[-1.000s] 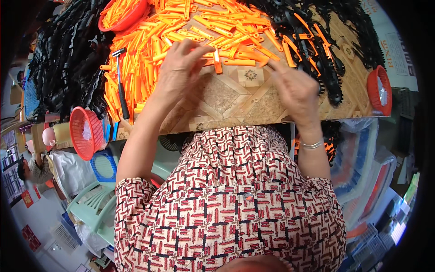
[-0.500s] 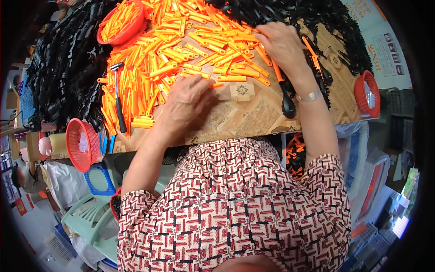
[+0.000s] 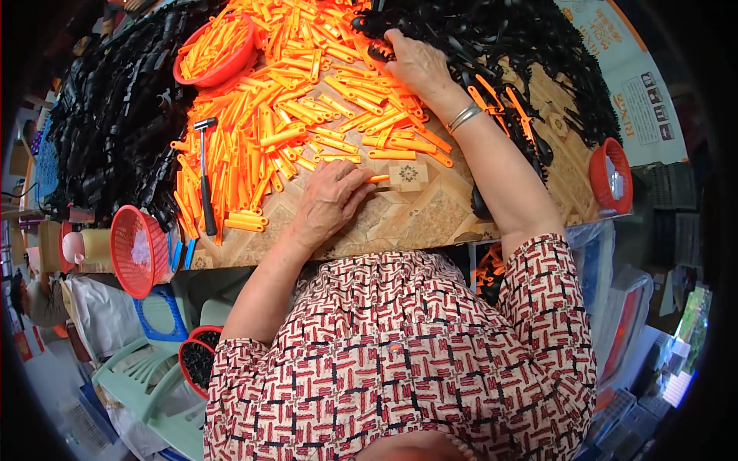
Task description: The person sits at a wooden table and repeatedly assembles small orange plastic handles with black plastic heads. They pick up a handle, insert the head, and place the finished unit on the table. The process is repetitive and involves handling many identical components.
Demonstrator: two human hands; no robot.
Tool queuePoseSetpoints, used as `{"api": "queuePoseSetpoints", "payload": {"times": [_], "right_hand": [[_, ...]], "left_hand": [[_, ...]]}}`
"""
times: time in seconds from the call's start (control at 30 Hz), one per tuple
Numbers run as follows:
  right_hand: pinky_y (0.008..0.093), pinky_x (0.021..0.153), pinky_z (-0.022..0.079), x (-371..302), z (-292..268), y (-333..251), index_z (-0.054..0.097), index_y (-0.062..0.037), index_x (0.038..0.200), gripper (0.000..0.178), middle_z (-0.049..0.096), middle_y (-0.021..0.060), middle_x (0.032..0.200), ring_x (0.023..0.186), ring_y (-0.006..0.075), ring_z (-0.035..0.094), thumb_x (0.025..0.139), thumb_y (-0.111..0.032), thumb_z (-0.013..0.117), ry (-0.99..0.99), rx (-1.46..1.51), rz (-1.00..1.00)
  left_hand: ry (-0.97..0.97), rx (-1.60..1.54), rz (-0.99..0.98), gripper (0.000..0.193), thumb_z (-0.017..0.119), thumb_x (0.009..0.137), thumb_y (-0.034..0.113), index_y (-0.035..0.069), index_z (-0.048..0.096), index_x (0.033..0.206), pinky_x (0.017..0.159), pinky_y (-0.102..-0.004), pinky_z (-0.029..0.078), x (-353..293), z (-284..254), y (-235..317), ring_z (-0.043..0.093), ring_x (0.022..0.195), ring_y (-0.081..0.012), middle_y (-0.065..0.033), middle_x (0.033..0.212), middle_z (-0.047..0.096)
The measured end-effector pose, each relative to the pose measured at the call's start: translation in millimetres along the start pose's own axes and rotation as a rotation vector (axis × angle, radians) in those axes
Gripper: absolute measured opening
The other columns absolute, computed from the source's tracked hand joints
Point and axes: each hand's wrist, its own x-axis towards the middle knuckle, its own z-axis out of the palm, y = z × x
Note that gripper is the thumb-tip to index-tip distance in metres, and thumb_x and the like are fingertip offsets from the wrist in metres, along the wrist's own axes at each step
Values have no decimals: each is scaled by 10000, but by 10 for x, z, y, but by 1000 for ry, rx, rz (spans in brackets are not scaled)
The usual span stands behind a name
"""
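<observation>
My left hand point(image 3: 332, 198) rests near the table's front edge, fingers curled over an orange handle point(image 3: 378, 178) whose end sticks out beside the fingertips. Farther off, my right hand point(image 3: 421, 66) reaches to the near left edge of a heap of black plastic parts point(image 3: 484, 29). Its thumb and fingers close on a black part point(image 3: 380, 53), only partly visible. Loose orange handles point(image 3: 307, 111) lie heaped beyond and left of my left hand. By my right forearm lie black spoon-shaped pieces with orange handles point(image 3: 520, 113); the forearm partly covers some.
A hammer point(image 3: 205, 180) lies on the orange heap's left side. A red bowl of orange handles point(image 3: 247, 55) stands behind it. Red baskets sit at the left edge point(image 3: 117, 253) and right edge point(image 3: 598, 180). More black parts point(image 3: 111, 115) cover the far left.
My right hand has moved away and left, from beside an orange-handled black piece to the black heap. My left hand has shifted slightly toward the right, still with the orange handle.
</observation>
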Motion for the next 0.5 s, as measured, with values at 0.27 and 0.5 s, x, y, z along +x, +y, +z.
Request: {"api": "queuePoseSetpoints", "payload": {"times": [0.27, 0.5], "right_hand": [[446, 854, 559, -178, -110, 16, 734, -49, 993, 221, 683, 91, 1089, 969, 315, 674, 864, -228, 750, 367, 177, -278], [353, 815, 617, -610, -507, -458, 685, 12, 929, 29, 746, 132, 971, 842, 241, 749, 938, -13, 695, 140, 1834, 397]], "left_hand": [[43, -87, -26, 198, 721, 913, 136, 70, 682, 1095, 740, -393, 491, 41, -34, 11, 620, 826, -287, -97, 862, 611], [263, -455, -338, 220, 581, 1057, 133, 55, 642, 1253, 625, -224, 397, 113, -117, 124, 469, 721, -52, 48, 835, 531]]}}
